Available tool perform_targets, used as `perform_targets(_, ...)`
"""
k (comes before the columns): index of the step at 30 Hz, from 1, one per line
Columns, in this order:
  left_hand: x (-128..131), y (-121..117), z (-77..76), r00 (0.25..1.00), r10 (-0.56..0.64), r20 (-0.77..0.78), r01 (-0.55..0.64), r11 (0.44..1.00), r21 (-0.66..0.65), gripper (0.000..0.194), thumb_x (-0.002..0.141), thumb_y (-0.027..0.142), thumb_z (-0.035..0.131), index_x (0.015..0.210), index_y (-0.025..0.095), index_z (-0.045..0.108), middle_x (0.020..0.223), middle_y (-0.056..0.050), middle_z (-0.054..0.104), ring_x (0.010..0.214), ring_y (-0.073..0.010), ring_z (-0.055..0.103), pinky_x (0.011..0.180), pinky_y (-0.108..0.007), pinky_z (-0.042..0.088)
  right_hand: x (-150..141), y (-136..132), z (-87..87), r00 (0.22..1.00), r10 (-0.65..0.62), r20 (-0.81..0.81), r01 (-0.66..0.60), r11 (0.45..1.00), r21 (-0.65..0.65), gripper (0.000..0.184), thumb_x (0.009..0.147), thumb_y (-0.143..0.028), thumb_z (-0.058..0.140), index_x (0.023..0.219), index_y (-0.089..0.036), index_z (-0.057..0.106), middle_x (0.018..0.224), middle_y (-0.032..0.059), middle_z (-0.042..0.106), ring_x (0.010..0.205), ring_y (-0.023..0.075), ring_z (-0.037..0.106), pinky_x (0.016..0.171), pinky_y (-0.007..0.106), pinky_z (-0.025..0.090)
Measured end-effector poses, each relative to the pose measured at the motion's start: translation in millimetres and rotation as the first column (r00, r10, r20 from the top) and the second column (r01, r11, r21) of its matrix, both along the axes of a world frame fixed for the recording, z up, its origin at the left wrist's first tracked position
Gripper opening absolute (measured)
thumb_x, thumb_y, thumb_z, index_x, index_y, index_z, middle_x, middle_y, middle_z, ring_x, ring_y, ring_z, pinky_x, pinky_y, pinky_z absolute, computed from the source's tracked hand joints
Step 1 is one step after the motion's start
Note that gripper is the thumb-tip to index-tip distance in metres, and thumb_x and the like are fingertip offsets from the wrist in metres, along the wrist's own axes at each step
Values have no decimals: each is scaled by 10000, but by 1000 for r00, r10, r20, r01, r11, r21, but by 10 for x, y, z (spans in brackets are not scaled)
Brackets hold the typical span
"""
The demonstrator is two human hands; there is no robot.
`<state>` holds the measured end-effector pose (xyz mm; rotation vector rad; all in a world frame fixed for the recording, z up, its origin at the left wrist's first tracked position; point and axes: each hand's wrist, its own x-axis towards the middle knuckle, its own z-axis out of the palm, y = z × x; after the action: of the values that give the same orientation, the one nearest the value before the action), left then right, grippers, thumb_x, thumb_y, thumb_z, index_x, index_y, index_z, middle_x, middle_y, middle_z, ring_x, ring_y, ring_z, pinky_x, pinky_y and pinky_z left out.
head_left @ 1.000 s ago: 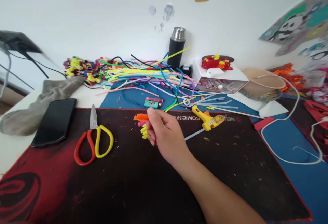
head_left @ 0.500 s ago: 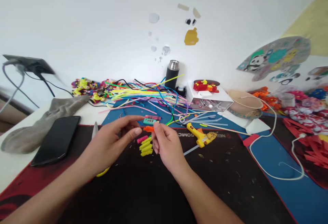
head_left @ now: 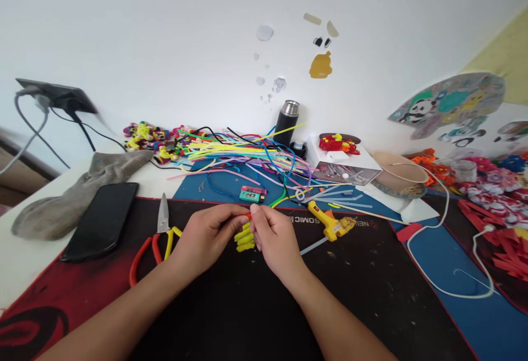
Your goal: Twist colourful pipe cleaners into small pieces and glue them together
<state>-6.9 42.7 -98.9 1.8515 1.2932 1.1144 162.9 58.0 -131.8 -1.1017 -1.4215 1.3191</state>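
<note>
My left hand and my right hand meet fingertip to fingertip over the dark mat. Between them both pinch a short orange pipe cleaner piece, mostly covered by the fingers. Just beneath, several short yellow pipe cleaner pieces lie side by side, partly hidden by my right hand. Scissors with one red and one yellow handle rest left of my left hand, which overlaps the yellow handle. A yellow glue gun, a glue stick trailing from it, sits right of my right hand.
A heap of colourful pipe cleaners spreads along the wall, with a black flask behind. Left lie a black phone and a grey cloth. A white drawer box and looping white cable occupy the right.
My left hand came in from the left and closed on the orange piece in my right hand. The pink piece beside the yellow ones is now hidden. The view has tilted upward.
</note>
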Motion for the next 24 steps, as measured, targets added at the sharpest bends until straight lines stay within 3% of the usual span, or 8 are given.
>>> perform_targets(5,18,44,-74,996,66,54,-55,981,-184,341,985,459,559,788,206,678,653,5,650,600,-165,593,584,-256,464,8,16,38,997,45,57,-46,999,6,551,1045,-644,483,718,-208,565,500,-55,416,448,115,410,477,259,331)
perform_targets(9,-8,81,-148,987,108,121,-66,949,-308,435,983,565,550,753,202,619,609,34,557,565,-146,502,556,-251,397,28,34,76,996,56,64,-58,998,24,531,1053,-640,465,773,-205,585,558,-42,476,475,115,443,492,257,344)
perform_targets(14,-22,53,-143,993,102,60,-83,959,-272,420,985,558,552,785,199,642,625,37,554,593,-150,504,581,-256,380,46,35,30,992,34,125,-43,996,72,462,1049,-595,518,796,-213,573,580,-46,484,495,116,442,502,258,331)
perform_targets(18,-9,33,-121,996,36,82,-12,959,-282,413,989,559,550,818,200,663,622,42,543,583,-148,486,571,-252,377,41,21,5,983,31,181,-51,993,107,474,1044,-577,537,737,-216,520,554,-50,466,503,118,441,511,258,336)
perform_targets(21,-2,32,-114,992,-11,127,47,957,-287,434,984,571,556,772,202,641,607,44,525,568,-144,476,557,-248,377,18,17,15,995,48,86,-54,997,63,510,1049,-584,514,694,-220,482,523,-57,445,467,111,432,501,260,349)
perform_targets(24,-8,21,-104,992,-68,108,93,964,-247,377,994,528,561,842,208,692,656,24,606,601,-158,547,589,-252,421,-4,23,40,999,32,-27,-33,999,-26,545,1024,-607,537,647,-225,442,491,-65,411,423,105,421,469,259,351)
